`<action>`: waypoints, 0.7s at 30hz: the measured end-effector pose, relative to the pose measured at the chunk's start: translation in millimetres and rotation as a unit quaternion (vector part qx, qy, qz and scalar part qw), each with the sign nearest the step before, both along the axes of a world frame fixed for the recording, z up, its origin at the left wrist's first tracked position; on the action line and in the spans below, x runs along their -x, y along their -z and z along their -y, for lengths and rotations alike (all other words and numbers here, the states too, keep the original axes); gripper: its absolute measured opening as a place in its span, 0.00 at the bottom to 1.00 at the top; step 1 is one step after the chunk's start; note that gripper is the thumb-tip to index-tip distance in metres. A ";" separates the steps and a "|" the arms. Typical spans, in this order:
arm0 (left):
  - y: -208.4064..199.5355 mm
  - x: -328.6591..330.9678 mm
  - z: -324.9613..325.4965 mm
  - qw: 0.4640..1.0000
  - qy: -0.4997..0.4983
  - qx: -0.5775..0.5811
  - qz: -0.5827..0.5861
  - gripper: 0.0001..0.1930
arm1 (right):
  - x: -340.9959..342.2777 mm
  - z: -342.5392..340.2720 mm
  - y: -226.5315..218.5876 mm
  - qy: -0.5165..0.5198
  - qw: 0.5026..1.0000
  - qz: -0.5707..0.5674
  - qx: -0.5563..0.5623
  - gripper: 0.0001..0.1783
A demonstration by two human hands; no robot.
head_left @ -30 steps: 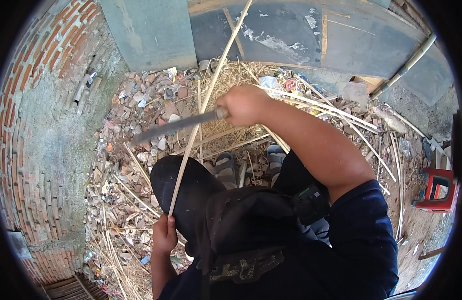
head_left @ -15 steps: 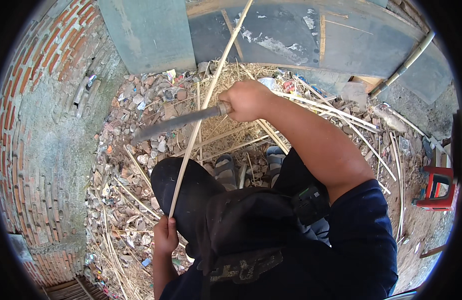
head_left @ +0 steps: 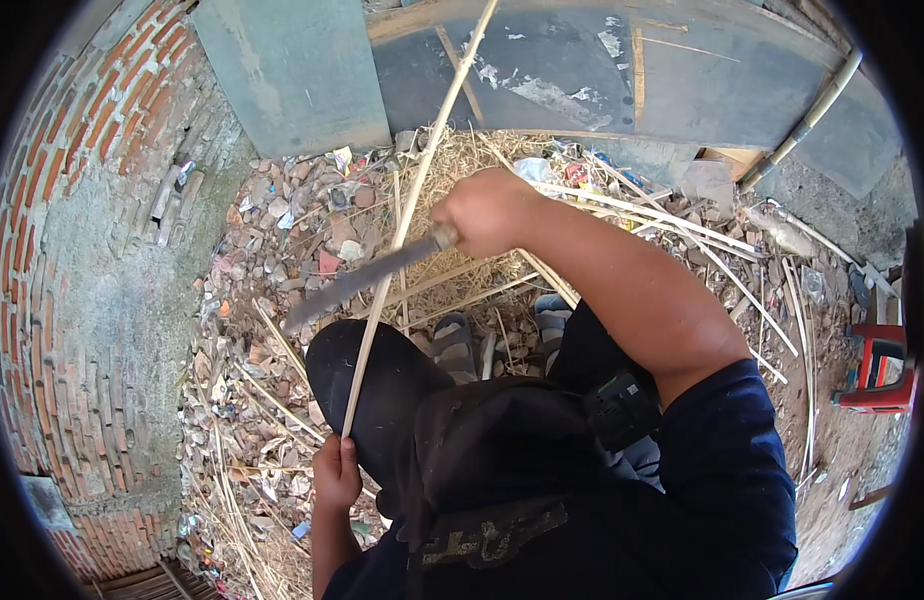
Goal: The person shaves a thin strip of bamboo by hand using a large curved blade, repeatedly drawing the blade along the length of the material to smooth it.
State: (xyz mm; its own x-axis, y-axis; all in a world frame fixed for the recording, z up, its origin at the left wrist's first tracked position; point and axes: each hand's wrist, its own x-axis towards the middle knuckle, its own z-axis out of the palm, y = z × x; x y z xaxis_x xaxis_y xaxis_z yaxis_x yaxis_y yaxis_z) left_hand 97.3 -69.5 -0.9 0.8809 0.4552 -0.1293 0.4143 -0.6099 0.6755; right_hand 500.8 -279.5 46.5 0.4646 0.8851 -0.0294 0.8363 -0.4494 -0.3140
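A long, pale bamboo strip (head_left: 418,180) slants from beside my knee up past the top edge of the view. My left hand (head_left: 336,474) is closed around its lower end, next to my bent left knee in black trousers. My right hand (head_left: 487,212) grips the handle of a machete (head_left: 354,286), fingers wrapped round it. The long dark blade points left and slightly down, crossing the strip above the knee. Whether its edge bites into the bamboo cannot be made out.
Rubble and litter (head_left: 282,235) cover the ground, with pale shavings (head_left: 452,170) and several loose bamboo strips (head_left: 672,215) at right. A brick wall (head_left: 102,300) stands at left, grey panels (head_left: 552,70) ahead. A red stool (head_left: 875,368) stands far right.
The machete's tip has swung down toward my knee, its blade now steeper across the strip. My right hand has shifted slightly down and left. My left hand stays at the strip's lower end.
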 end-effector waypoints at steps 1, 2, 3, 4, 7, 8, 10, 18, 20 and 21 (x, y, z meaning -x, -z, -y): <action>-0.6 -1.2 -1.3 1.000 0.010 -0.006 -0.003 0.22 | 2.5 -0.7 -0.3 -0.049 0.996 0.072 0.011 0.07; -1.4 -2.0 -2.1 1.000 0.018 -0.011 -0.006 0.22 | -18.1 -5.1 17.8 -0.016 0.999 -0.009 0.046 0.07; -3.4 -0.2 1.2 1.000 0.019 -0.008 -0.008 0.22 | -32.5 3.3 22.9 -0.016 0.999 -0.012 0.049 0.07; -6.4 0.1 3.7 1.000 0.012 -0.008 -0.006 0.22 | -47.0 11.2 26.1 0.087 0.993 -0.081 0.019 0.08; -6.5 -4.8 -1.7 1.000 0.018 -0.022 -0.003 0.23 | -56.2 23.0 22.2 0.190 0.977 -0.092 -0.011 0.11; -7.8 -3.8 -3.2 1.000 0.012 -0.019 -0.009 0.22 | -54.2 23.0 22.2 0.185 0.982 -0.043 -0.004 0.10; -6.6 -2.0 -2.9 1.000 0.012 -0.003 0.001 0.22 | -47.2 19.4 18.2 0.168 0.984 -0.052 -0.038 0.11; 8.5 1.7 -4.5 0.999 0.011 -0.032 0.016 0.21 | -3.7 1.9 6.5 -0.017 0.998 0.056 -0.025 0.05; 10.3 4.6 -4.3 0.999 0.007 -0.051 0.008 0.21 | -3.7 -2.8 3.5 -0.052 0.998 0.039 -0.017 0.07; 12.8 4.8 -3.5 0.998 0.003 -0.054 0.025 0.22 | -11.6 -0.6 3.6 -0.051 0.998 0.039 -0.016 0.07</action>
